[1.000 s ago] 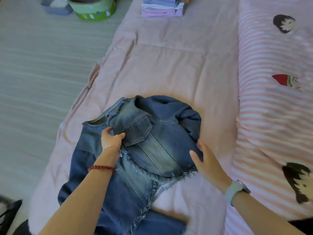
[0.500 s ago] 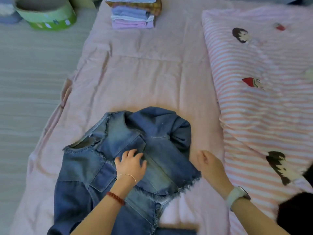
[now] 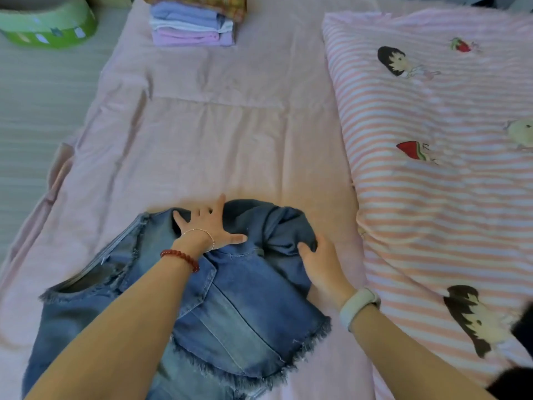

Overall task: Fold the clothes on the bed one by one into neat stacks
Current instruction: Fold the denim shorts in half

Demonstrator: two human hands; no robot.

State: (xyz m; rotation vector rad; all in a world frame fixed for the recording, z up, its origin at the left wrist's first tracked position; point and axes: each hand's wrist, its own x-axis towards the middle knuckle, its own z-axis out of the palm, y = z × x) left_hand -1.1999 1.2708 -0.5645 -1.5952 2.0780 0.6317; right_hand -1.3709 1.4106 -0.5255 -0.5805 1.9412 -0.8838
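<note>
A: On the near part of the bed [image 3: 230, 134], what garment is being worked?

B: A denim jacket [image 3: 245, 313] with frayed hems, lying on the pink sheet just beside the striped quilt [image 3: 432, 197]. One front panel is folded across the body; a dark sleeve is bunched at the far right.

A: And the hands?

B: The left hand [image 3: 206, 226] lies flat, fingers spread, pressing the collar region. The right hand [image 3: 320, 264] has its fingers curled round the bunched sleeve at the jacket's right edge.

A: What has changed in the last second?

B: The left hand pinched the pocket flap, then pressed the chest panel, and has now slid farther up to the collar. The right hand, which hovered released beside the hem, has taken hold of the sleeve.

A: Meaning?

B: Probably smoothing is ending and the sleeve is about to be tucked inward, so this fold is midway.

A: Farther out?

B: A folded stack [image 3: 193, 24] sits at the far end of the bed; a green tub [image 3: 49, 27] stands on the floor.
</note>
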